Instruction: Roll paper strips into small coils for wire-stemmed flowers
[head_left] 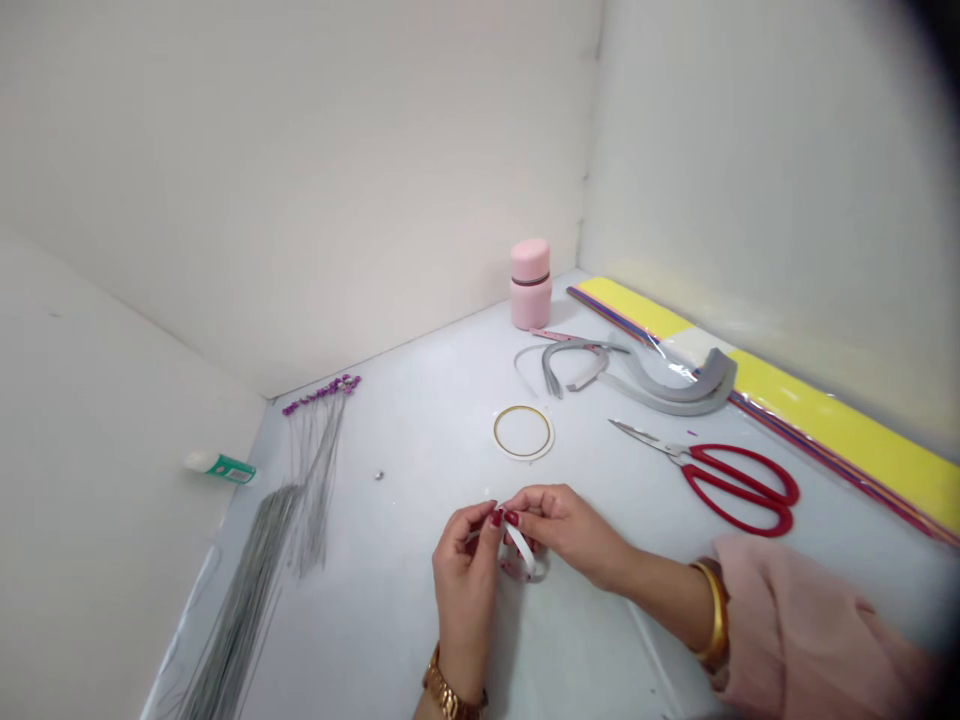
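Near the front middle of the table, both my hands meet fingertip to fingertip over a narrow pale strip (519, 542), which looks like paper. My left hand (465, 565) pinches its upper end between thumb and fingers. From the right, my right hand (571, 527) pinches the same end, thumb close to the other thumb. The strip's lower part bends down in a loop below the fingers. What exactly sits between the fingertips is too small to tell. Just beyond the hands lies a flat roll of narrow tape (523, 456), white with a gold inner ring.
Red-handled scissors (739, 490) lie at right. Behind them are curled grey strips (675, 400), a pink jar (531, 290) and a long pack of coloured paper (840, 420). Leftward lie thin wires (251, 590), purple-tipped stems (319, 440), a green-and-white tube (231, 468) and a small silvery bit (379, 475).
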